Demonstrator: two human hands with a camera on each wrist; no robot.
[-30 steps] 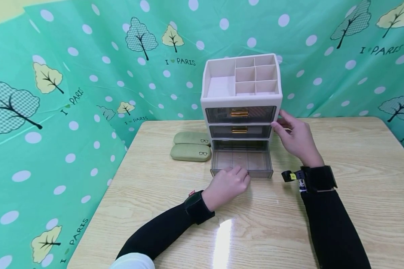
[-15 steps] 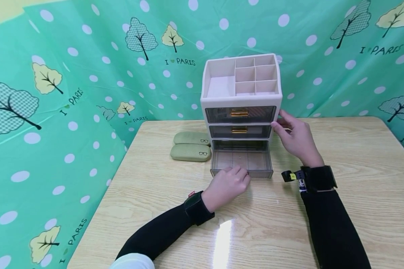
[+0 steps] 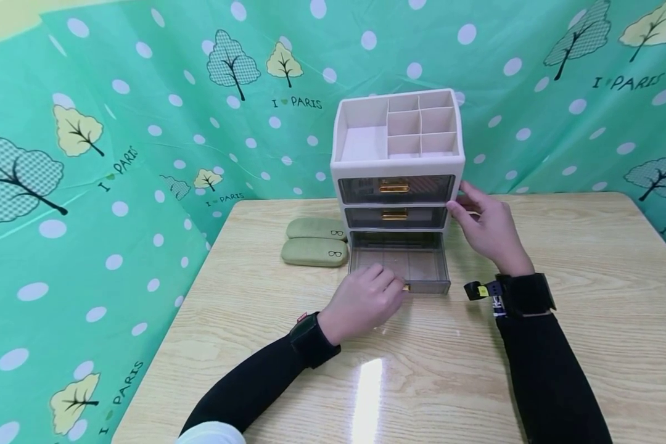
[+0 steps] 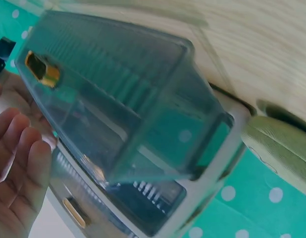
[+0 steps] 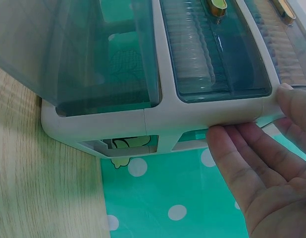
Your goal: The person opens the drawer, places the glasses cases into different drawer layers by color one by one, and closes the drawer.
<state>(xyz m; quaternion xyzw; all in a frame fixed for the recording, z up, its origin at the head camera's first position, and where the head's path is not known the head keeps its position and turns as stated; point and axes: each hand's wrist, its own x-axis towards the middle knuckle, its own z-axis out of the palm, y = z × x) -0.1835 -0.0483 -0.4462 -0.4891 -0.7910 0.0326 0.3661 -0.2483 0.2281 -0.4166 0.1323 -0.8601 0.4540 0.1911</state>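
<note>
Nearest me, the left hand [image 3: 363, 302] hovers at the front of the pulled-out bottom drawer [image 3: 402, 262], fingers relaxed and gripping nothing (its gold handle [image 3: 406, 287] peeks out beside the fingertips). Just beyond, the right hand [image 3: 488, 225] rests flat against the right side of the white drawer organiser [image 3: 398, 163], fingers straight. Two green glasses cases [image 3: 315, 244] lie left of it on the wooden table [image 3: 588, 277].
</note>
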